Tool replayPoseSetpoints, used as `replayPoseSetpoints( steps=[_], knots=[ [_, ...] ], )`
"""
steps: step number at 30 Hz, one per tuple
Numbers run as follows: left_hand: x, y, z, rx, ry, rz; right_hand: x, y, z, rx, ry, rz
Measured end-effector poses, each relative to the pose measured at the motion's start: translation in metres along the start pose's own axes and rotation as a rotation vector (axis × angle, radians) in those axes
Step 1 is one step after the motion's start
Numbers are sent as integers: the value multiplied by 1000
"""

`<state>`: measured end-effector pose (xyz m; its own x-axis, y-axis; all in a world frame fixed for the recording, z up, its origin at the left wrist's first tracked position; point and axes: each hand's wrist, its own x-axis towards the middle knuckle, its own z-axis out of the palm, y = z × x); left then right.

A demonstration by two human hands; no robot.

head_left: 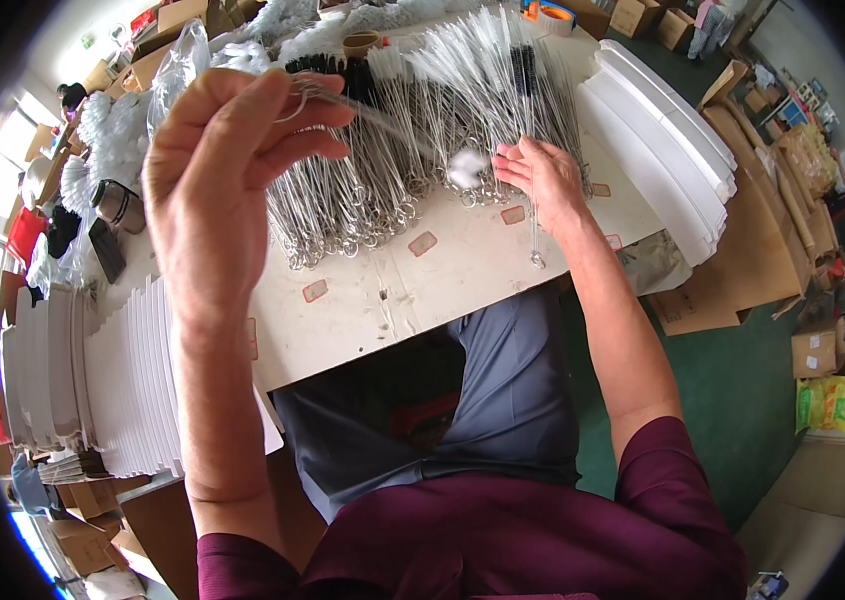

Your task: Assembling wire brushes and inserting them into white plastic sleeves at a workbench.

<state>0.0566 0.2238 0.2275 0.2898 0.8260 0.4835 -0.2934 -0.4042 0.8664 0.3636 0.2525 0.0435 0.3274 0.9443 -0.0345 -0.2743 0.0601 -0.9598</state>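
My left hand (211, 175) is raised over the table's left part, thumb and fingers pinched on the looped end of a thin wire brush (378, 117). Its blurred stem slants down to the right toward a fluffy white tip (466, 169), close to the fingertips of my right hand (551, 185). That hand is closed at the right side of the brush pile, and a wire handle with a ring end (537, 258) hangs down below its palm. Many more wire brushes (343, 190) lie in bundles, ring ends toward me, with white and black bristles at the far side.
The pale tabletop (373, 310) has several small red-edged labels stuck on it. White folded sheets are stacked at right (653, 150) and left (133, 370). A dark cup (119, 206) stands at left, an orange-and-blue tape roll (551, 17) at the back. Cardboard boxes (733, 285) are on the right.
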Motion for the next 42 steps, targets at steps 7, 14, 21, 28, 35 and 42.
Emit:
replayPoseSetpoints(
  steps=[7,14,21,28,35,42],
  knots=[
    [-20,49,-16,28,-125,-189,-29,-24,6,-228,-205,-92],
    [-46,45,-10,-53,-80,-400,-110,-45,66,26,-647,119],
    [-70,14,-19,0,-36,-458,-171,-26,75,57,-799,405],
    [-101,-9,-35,409,-95,-420,-184,-17,57,-70,-822,483],
    [-115,-20,-38,440,49,-390,-194,-15,55,-156,-776,488],
    [-129,-23,-42,538,116,-381,-199,-10,58,-202,-778,483]
  ],
)
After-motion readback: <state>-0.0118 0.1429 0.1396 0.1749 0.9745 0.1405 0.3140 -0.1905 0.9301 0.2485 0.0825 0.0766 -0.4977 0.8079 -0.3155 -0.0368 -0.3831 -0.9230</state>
